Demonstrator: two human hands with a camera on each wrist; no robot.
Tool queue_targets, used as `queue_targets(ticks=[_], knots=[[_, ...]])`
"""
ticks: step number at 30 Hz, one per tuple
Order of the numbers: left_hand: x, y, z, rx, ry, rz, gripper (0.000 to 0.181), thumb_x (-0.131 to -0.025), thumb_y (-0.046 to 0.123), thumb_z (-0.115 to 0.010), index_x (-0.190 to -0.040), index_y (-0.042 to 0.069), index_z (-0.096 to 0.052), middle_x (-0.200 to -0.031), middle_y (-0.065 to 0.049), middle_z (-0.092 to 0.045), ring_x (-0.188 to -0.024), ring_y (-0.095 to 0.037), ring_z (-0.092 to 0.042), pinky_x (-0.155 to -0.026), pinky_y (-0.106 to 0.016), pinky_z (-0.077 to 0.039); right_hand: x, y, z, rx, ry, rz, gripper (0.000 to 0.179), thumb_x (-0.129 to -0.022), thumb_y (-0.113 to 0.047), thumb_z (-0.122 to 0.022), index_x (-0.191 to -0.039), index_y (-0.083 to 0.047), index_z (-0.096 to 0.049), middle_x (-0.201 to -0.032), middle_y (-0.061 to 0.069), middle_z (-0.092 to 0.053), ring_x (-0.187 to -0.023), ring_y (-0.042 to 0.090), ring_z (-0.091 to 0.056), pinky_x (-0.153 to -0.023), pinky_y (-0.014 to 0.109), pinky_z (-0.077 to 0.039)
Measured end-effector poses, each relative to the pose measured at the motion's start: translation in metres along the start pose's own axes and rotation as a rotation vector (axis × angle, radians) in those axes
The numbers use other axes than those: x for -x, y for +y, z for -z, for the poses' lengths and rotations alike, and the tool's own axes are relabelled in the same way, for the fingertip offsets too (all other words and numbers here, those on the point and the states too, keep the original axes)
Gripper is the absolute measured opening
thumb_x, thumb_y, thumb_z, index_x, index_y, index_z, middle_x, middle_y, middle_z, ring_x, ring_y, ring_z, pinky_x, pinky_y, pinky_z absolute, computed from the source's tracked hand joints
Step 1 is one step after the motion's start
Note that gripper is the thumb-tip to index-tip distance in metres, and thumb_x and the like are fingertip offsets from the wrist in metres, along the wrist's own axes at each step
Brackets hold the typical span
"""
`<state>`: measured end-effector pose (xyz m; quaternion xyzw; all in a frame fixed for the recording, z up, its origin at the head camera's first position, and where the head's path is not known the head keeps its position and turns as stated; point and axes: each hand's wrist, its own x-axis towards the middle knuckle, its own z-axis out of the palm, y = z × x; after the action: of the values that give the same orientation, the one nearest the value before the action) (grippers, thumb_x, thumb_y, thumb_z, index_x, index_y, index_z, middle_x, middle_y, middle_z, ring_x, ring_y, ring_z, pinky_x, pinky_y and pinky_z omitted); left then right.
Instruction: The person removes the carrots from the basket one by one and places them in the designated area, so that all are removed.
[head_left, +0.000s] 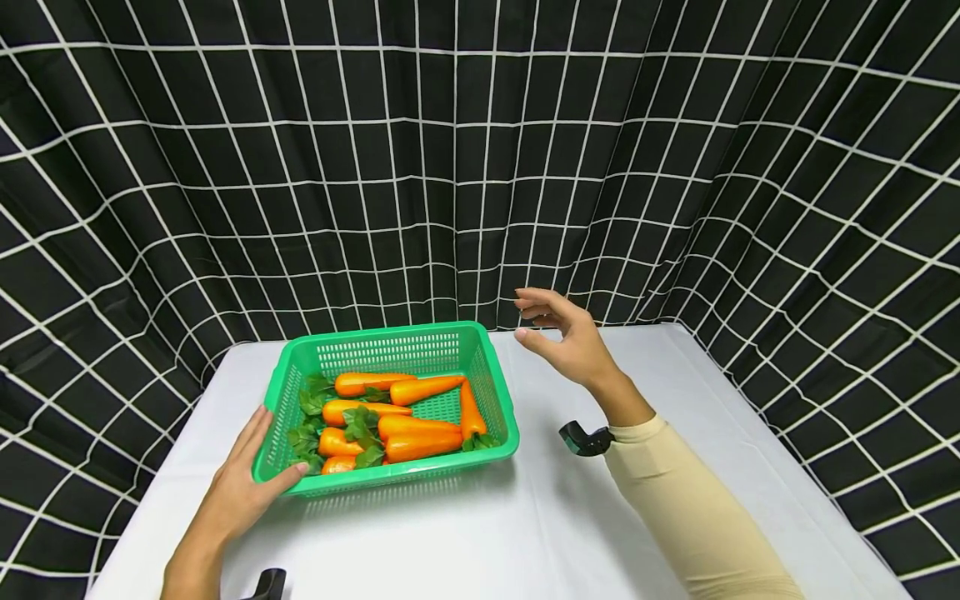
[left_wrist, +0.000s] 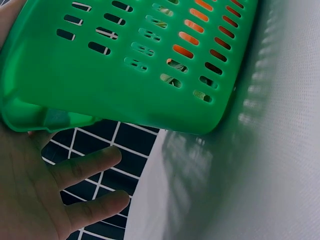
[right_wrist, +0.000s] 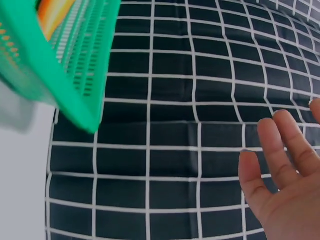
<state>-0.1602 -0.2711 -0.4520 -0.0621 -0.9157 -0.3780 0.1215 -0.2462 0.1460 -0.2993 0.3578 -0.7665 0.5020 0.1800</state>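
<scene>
A green plastic basket (head_left: 495, 392) stands on the white table, holding several orange carrots (head_left: 420, 425) with green leaves (head_left: 307, 433). At its near left corner is my left hand (head_left: 240, 475), thumb over the front rim and fingers stretched along the left side. In the left wrist view two fingers (left_wrist: 100, 207) of that hand spread straight out below the slotted basket wall (left_wrist: 100, 80). My right hand (head_left: 562, 333) is raised beyond the basket's right side, fingers lightly bent and apart from the thumb, holding nothing. The right wrist view has this hand (right_wrist: 290, 185) away from the basket's rim (right_wrist: 75, 107).
A white cloth (head_left: 555, 508) covers the table. Black curtains with a white grid (head_left: 480, 167) close off the back and both sides. Black wrist devices (head_left: 588, 439) are strapped to both arms, and a beige sleeve (head_left: 690, 500) covers the right forearm.
</scene>
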Motion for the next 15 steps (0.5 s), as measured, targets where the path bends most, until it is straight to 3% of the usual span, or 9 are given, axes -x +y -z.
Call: queue_targets(ticks=[8,15], knots=[[0.000,-0.002,-0.001,-0.008,0.002,0.013,0.087,-0.074,0.039,-0.066,-0.140,0.020,-0.013,-0.143,0.007,-0.004,-0.128,-0.029,-0.008,-0.088,-0.063,-0.015,-0.015,-0.003,-0.017,-0.120,-0.046,0.023,0.042,-0.077,0.005,-0.060,-0.117,0.001,-0.049,-0.103,0.016,-0.053,-0.093,0.039,-0.048,-0.077,0.051,-0.039],[0.000,-0.003,-0.002,-0.002,0.005,0.013,0.087,-0.073,0.039,-0.066,-0.140,0.020,-0.013,-0.143,0.008,-0.004,-0.128,-0.028,-0.008,-0.088,-0.063,-0.015,-0.029,0.001,-0.036,-0.150,-0.079,0.014,0.041,-0.078,0.002,-0.060,-0.117,0.000,-0.049,-0.100,0.019,-0.053,-0.087,0.033,-0.051,-0.075,0.044,-0.043]])
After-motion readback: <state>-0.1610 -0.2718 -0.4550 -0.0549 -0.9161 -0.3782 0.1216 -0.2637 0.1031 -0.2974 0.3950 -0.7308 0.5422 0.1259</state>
